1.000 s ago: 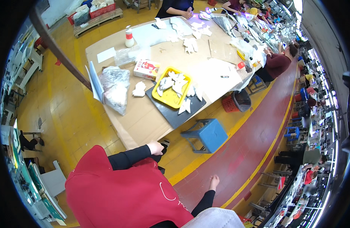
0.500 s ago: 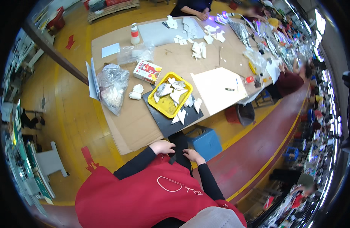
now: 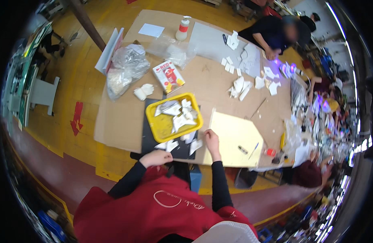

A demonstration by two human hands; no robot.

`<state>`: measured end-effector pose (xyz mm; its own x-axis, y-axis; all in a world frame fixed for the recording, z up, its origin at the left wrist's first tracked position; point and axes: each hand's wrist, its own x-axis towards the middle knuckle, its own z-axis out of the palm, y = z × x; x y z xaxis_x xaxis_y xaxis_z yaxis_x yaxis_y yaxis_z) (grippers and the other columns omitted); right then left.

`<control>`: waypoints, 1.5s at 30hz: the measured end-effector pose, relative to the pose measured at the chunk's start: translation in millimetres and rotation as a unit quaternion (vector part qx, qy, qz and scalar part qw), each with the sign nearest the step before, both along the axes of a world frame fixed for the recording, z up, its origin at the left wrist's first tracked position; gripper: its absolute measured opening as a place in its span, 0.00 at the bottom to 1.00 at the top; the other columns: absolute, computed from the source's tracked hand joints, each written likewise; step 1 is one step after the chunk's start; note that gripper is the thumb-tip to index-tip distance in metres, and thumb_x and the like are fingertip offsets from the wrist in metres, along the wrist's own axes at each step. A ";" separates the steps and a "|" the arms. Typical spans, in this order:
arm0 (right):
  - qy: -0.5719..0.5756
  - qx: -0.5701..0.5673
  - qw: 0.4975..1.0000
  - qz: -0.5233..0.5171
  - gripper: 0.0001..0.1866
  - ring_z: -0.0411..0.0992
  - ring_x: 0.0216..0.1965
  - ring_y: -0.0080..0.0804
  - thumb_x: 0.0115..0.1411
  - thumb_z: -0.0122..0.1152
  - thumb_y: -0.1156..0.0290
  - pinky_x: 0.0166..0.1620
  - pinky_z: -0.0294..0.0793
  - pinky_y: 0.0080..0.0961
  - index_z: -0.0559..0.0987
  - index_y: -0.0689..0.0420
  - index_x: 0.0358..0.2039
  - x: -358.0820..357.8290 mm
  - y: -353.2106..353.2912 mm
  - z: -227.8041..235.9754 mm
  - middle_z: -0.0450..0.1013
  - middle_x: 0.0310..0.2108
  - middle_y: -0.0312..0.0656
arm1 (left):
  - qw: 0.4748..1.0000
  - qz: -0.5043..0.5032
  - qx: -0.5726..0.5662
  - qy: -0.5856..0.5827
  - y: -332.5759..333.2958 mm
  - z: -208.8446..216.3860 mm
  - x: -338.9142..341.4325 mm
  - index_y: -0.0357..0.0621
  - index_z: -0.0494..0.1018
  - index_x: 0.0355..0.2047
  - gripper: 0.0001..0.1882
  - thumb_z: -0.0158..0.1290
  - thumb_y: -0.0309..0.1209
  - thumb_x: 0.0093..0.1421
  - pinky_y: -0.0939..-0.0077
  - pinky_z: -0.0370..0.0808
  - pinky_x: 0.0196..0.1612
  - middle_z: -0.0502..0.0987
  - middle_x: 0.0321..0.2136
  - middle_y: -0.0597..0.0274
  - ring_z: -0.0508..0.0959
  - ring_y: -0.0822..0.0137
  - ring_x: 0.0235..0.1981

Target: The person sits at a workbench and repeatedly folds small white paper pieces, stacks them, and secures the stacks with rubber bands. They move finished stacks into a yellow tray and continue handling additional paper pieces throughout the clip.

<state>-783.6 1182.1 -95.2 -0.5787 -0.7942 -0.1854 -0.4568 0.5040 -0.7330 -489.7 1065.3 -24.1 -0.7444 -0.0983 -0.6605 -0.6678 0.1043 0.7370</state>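
My left hand (image 3: 156, 158) is at the table's front edge, fingers curled together, with nothing seen in it. Just beyond it, small white pointed pieces (image 3: 167, 145) lie on a black mat (image 3: 148, 139). My right hand (image 3: 212, 142) is closed over the near left edge of a pale yellow board (image 3: 233, 128); no object shows in it. Another white pointed piece (image 3: 195, 146) lies to its left. Between and beyond my hands, a yellow plastic tray (image 3: 155, 128) holds several white and greyish pieces (image 3: 182, 120).
Left of the tray are a white roll (image 3: 143, 92), a red and white box (image 3: 168, 77) and a clear bag (image 3: 127, 69). A pump bottle (image 3: 182, 29) stands farther back. More white pieces (image 3: 240, 87) lie right of centre. Another person (image 3: 275, 34) works at the far side.
Both hands have risen from my lap to the table edge, the right one reaching farther over the board. The view has turned and come closer to the table.
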 end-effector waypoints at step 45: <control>-0.076 -0.105 0.921 0.368 0.30 0.70 0.38 0.27 0.52 0.73 0.66 0.42 0.72 0.23 0.74 0.57 0.54 -19.9 29.6 -32.8 0.71 0.41 0.41 | 0.813 0.396 -0.311 0.292 194.0 -123.9 -77.5 0.41 0.80 0.37 0.07 0.57 0.30 0.62 0.75 0.70 0.41 0.79 0.28 0.66 0.76 0.70 0.31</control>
<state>-803.6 1211.7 -128.0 0.1506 -0.9884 -0.0177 -0.5014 -0.0609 -0.8631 -567.1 1259.3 -148.1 -0.4528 -0.8797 0.1452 -0.2615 0.2867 0.9216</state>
